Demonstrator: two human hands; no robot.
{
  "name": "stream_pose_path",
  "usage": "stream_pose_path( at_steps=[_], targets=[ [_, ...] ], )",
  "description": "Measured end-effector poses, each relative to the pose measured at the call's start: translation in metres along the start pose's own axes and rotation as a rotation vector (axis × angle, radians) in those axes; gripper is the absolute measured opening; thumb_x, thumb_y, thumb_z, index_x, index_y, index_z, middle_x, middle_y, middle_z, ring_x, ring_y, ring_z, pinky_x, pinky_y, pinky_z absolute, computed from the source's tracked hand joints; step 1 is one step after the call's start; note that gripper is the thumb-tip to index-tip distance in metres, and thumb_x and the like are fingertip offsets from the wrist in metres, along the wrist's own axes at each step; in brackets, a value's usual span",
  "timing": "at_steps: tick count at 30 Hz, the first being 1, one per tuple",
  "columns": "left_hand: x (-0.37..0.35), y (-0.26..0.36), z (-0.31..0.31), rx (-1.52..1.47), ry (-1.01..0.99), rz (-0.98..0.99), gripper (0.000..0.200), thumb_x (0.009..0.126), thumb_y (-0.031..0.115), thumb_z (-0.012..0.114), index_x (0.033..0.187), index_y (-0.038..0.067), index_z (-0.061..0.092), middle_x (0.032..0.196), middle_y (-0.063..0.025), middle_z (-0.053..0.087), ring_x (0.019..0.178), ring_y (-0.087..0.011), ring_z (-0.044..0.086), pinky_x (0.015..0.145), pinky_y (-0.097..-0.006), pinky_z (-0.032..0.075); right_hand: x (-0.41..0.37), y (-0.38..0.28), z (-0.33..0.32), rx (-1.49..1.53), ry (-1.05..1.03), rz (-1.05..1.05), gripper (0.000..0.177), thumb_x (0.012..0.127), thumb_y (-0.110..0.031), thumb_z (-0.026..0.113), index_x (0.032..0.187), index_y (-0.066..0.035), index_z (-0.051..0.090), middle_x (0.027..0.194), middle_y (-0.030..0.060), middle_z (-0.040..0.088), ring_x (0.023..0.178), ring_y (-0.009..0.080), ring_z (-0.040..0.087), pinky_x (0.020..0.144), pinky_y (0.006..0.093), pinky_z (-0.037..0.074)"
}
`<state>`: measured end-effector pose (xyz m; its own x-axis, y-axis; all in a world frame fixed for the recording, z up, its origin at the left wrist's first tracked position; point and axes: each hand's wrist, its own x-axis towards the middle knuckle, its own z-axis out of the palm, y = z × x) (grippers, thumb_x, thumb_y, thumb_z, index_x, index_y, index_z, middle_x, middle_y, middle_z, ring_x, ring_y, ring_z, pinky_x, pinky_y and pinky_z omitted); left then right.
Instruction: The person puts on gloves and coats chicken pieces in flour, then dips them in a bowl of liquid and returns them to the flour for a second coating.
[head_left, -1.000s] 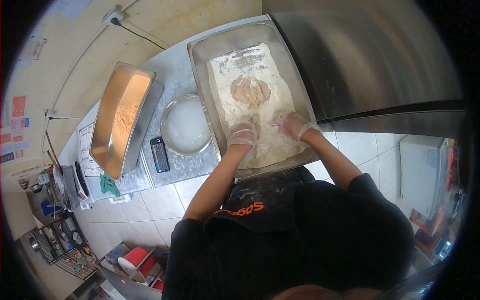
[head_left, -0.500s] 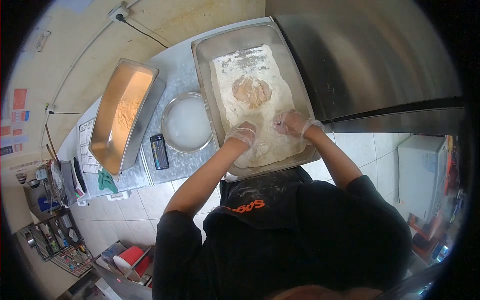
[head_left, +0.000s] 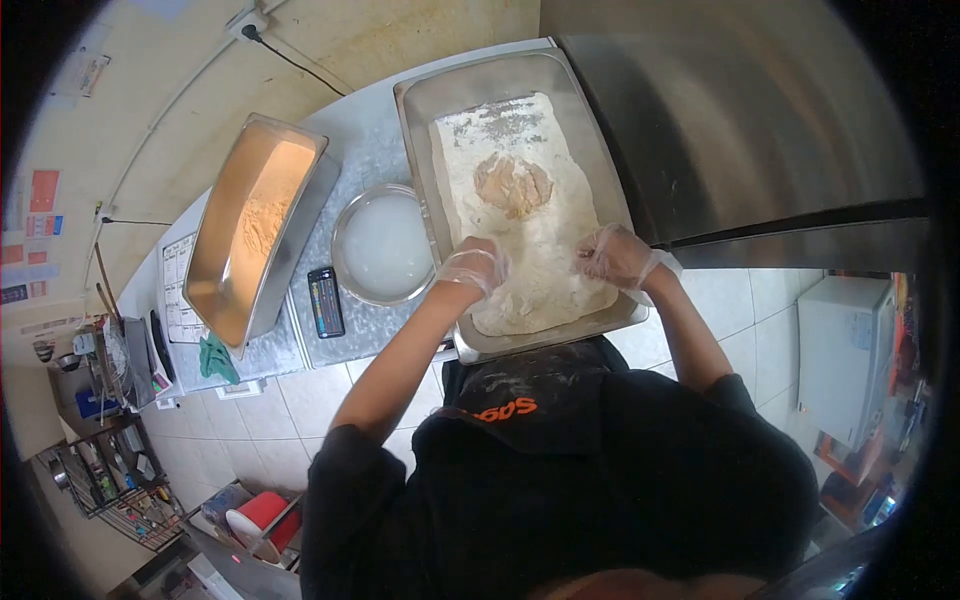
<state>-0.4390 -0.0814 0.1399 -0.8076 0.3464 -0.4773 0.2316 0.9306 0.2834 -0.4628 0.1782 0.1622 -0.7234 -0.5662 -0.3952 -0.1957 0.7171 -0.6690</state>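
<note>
Both my hands wear clear plastic gloves and hover over the near half of a deep steel pan [head_left: 424, 150] with a bed of pale flour [head_left: 545, 300] in it. My left hand [head_left: 474, 264] is at the pan's left side, its fingers curled in and partly hidden by the wrist and glove. Toward the right wall, my right hand [head_left: 618, 257] has its fingers bent together in a pinch; whatever may be between them cannot be made out. Beyond the hands, a flour-dusted piece that looks like raw meat [head_left: 513, 187] lies on the flour, touched by neither hand.
Left of the pan stand a round bowl of cloudy liquid [head_left: 383, 245], a phone [head_left: 326, 302] and a deep steel container [head_left: 312, 215] with orange-tinted powder. A green cloth [head_left: 216, 360] lies at the table edge. A large steel surface [head_left: 740, 120] rises close on the right.
My hands have moved apart, the left one toward the pan's left wall and the right one toward its right wall. The meat-like piece stays where it was on the flour.
</note>
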Motion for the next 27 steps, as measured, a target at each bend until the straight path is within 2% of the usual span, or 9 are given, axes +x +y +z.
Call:
stream_pose_path(
  at_steps=[4,7,8,10,12,16,18,24,27],
  targets=[
    [-0.02,-0.003,-0.023,-0.182,0.197,-0.013,0.022,0.087,0.019,0.056,0.089,0.005,0.074,0.083,-0.0195,0.07,0.077,-0.0351,0.068,0.073,-0.0411,0.054,0.008,0.007,-0.009,-0.077,-0.026,-0.089,0.038,0.087,-0.034,0.067,0.075,0.002,0.063,0.063,0.0131,0.061,0.056,0.0212,0.055,0.06,0.0363,0.047],
    [-0.036,-0.025,-0.039,-0.451,0.19,-0.06,0.021,0.086,0.022,0.064,0.092,0.005,0.075,0.08,-0.0152,0.071,0.072,-0.0278,0.067,0.071,-0.0364,0.054,0.041,0.029,-0.007,0.169,0.083,-0.182,0.041,0.088,-0.036,0.066,0.072,0.001,0.059,0.06,0.0093,0.057,0.056,0.0181,0.053,0.058,0.035,0.046],
    [-0.043,-0.039,-0.039,-0.577,0.324,0.024,0.019,0.085,0.021,0.067,0.094,0.006,0.075,0.081,-0.0135,0.072,0.07,-0.024,0.066,0.07,-0.0344,0.053,0.052,0.032,-0.007,0.249,0.116,-0.213,0.042,0.088,-0.037,0.066,0.071,0.001,0.057,0.059,0.008,0.056,0.056,0.0171,0.052,0.057,0.0346,0.045],
    [-0.063,-0.064,-0.046,-0.703,0.472,0.1,0.019,0.084,0.02,0.071,0.095,0.006,0.076,0.081,-0.0118,0.073,0.068,-0.0202,0.065,0.069,-0.0324,0.053,0.054,-0.068,-0.054,0.089,-0.009,-0.305,0.041,0.088,-0.037,0.066,0.072,0.0,0.058,0.059,0.0076,0.055,0.057,0.0169,0.053,0.057,0.0346,0.045],
    [-0.091,-0.085,-0.067,-0.863,0.491,-0.058,0.017,0.082,0.016,0.073,0.097,0.007,0.076,0.084,-0.011,0.074,0.068,-0.0165,0.066,0.067,-0.0318,0.053,0.078,-0.131,-0.063,-0.073,-0.133,-0.395,0.041,0.088,-0.038,0.066,0.072,-0.001,0.058,0.059,0.0072,0.055,0.057,0.0167,0.054,0.057,0.0347,0.046],
    [-0.118,-0.133,-0.077,-0.869,0.547,-0.296,0.018,0.083,0.02,0.073,0.095,0.006,0.076,0.081,-0.0132,0.073,0.065,-0.0187,0.066,0.067,-0.0332,0.053,0.16,-0.183,-0.03,-0.022,-0.191,-0.784,0.034,0.089,-0.033,0.064,0.073,-0.003,0.063,0.062,0.0096,0.059,0.063,0.0233,0.061,0.061,0.0388,0.049],
    [-0.106,-0.178,-0.049,-0.706,0.544,-0.334,0.021,0.083,0.022,0.072,0.097,0.008,0.075,0.082,-0.0156,0.072,0.068,-0.025,0.067,0.069,-0.0352,0.054,0.216,-0.188,0.018,-0.238,0.052,-1.013,0.027,0.087,-0.028,0.064,0.075,-0.004,0.067,0.068,0.0123,0.065,0.068,0.0302,0.066,0.066,0.0417,0.051],
    [-0.089,-0.229,0.008,-0.417,0.56,-0.464,0.019,0.085,0.02,0.064,0.098,0.009,0.074,0.092,-0.0217,0.07,0.086,-0.0393,0.068,0.078,-0.0424,0.054,0.292,-0.215,0.129,-0.78,-0.071,-0.634,0.021,0.085,-0.018,0.058,0.079,-0.002,0.071,0.08,0.0229,0.068,0.075,0.0396,0.068,0.068,0.0462,0.054],
    [-0.081,-0.249,0.047,-0.351,0.606,-0.395,0.019,0.086,0.021,0.064,0.096,0.007,0.073,0.093,-0.0232,0.069,0.088,-0.0406,0.067,0.079,-0.0449,0.055,0.31,-0.179,0.162,-0.749,-0.059,-0.941,0.023,0.085,-0.015,0.055,0.075,0.0,0.069,0.075,0.0246,0.067,0.07,0.0398,0.067,0.064,0.0466,0.055]
  ],
)
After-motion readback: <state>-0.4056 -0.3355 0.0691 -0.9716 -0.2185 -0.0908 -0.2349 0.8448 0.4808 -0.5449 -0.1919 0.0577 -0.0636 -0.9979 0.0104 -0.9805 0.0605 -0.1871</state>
